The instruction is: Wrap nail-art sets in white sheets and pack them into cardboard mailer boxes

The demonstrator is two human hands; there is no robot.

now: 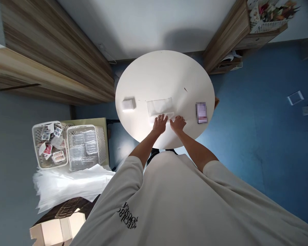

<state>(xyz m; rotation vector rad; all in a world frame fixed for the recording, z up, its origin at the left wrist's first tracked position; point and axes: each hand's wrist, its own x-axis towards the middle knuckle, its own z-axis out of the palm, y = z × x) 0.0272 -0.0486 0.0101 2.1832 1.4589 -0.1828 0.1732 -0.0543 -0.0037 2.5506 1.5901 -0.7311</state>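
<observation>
A thin white sheet (159, 106), perhaps paper or foam, lies on the round white table (161, 68). A narrow white strip along its near side looks like a folded-over edge. My left hand (160, 124) rests on that strip, fingers spread and laid flat. Just to the right, my right hand (178, 123) lies at the strip's right end, its thumb pointing toward the left hand and its fingers stretched over the tabletop. Neither hand grips anything visible. Left of the sheet sits a small white block (128, 105).
A blurred-out phone-like rectangle (201, 113) lies near the table's right edge. On the left, a white basket (34, 143) holds small packs, and another basket (101, 143) holds clear plastic cases. White sheets (72, 182) and an opened cardboard box (59, 229) are nearer.
</observation>
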